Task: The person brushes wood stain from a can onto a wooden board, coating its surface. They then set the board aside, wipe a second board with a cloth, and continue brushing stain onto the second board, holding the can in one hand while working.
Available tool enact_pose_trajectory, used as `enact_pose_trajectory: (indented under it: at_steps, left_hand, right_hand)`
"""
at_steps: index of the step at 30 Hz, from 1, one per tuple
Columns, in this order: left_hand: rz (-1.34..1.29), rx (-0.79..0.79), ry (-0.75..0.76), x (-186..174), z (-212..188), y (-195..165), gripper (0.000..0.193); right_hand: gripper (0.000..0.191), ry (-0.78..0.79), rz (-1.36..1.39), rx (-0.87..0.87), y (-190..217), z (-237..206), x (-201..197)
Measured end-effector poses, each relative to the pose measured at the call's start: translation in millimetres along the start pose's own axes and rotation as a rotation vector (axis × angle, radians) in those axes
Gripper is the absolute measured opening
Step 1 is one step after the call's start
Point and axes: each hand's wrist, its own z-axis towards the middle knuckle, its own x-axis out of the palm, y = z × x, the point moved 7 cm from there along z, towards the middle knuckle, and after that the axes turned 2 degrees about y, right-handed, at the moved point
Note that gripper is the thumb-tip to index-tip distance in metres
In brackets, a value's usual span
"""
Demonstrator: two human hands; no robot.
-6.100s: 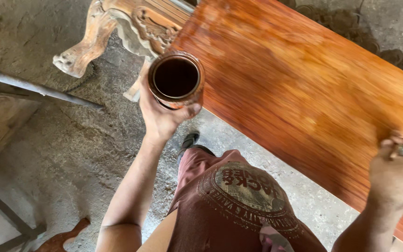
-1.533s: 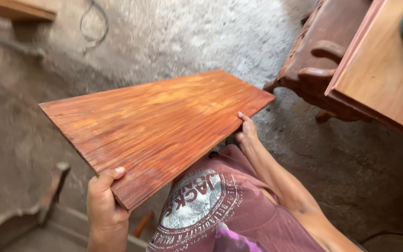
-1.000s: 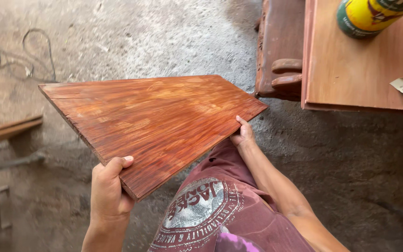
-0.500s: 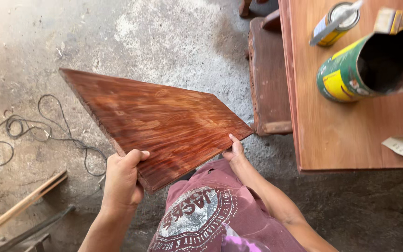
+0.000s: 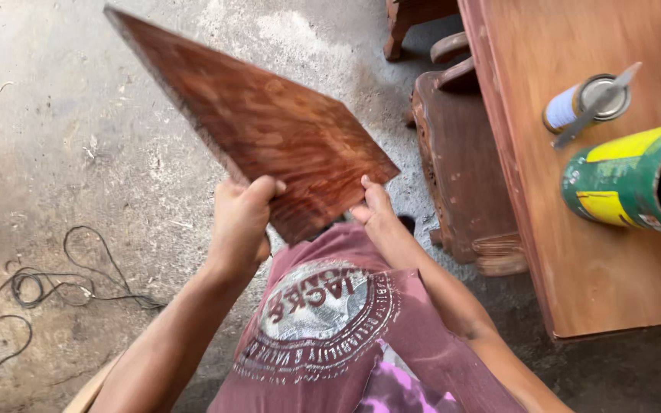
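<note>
Board (image 5: 269, 130) tilted steeper, both hands seemingly gripping

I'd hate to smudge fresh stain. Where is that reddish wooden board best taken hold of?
By its near short end, from below and the sides. The reddish wooden board tilts away, stained face up; the left hand and right hand clamp its near corners, mostly at the edges, which looks safest.

A reddish wooden tabletop (image 5: 613, 252) lies to the right of the hands, bearing a large green and yellow can (image 5: 625, 183) on its side and a small white tin (image 5: 587, 99) with a stick across it. A carved dark chair (image 5: 460, 160) stands between. A black cable (image 5: 47, 283) coils on the concrete floor (image 5: 63, 138), lower left.
</note>
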Motion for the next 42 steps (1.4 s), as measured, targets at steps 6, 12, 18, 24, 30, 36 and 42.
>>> enact_pose_trajectory:
  at_steps: [6, 12, 18, 24, 30, 36, 42]
  left_hand:
    - [0.2, 0.024, -0.018, 27.7, 100.0, -62.8, 0.011]
    - [0.409, -0.12, -0.052, 62.0, 189.0, -87.4, 0.028]
    - [0.395, 0.045, 0.01, 131.3, 339.0, -79.5, 0.027]
    - [0.554, 0.037, 0.032, 201.4, 466.0, -55.9, 0.023]
    - [0.549, -0.036, 0.08, 266.4, 548.9, 0.7, 0.025]
    - [0.826, 0.116, 0.206, 318.5, 549.7, 34.2, 0.061]
    - [0.774, -0.216, 0.429, 343.5, 551.7, 27.5, 0.083]
  right_hand:
    - [0.034, 0.14, 0.102, -0.06, 23.9, 69.0, 97.2]
    - [0.036, 0.147, 0.164, -0.032, 64.1, 133.9, 164.1]
    - [0.037, 0.149, 0.248, 0.022, 138.0, 228.2, 227.0]
    - [0.041, 0.104, 0.106, 0.097, 202.1, 298.3, 275.4]
    - [0.039, 0.374, 0.154, 0.028, 267.7, 310.7, 300.1]
    - [0.039, 0.105, 0.06, -0.115, 314.5, 297.7, 278.9]
    - [0.047, -0.061, 0.059, -0.2, 335.9, 272.6, 284.6]
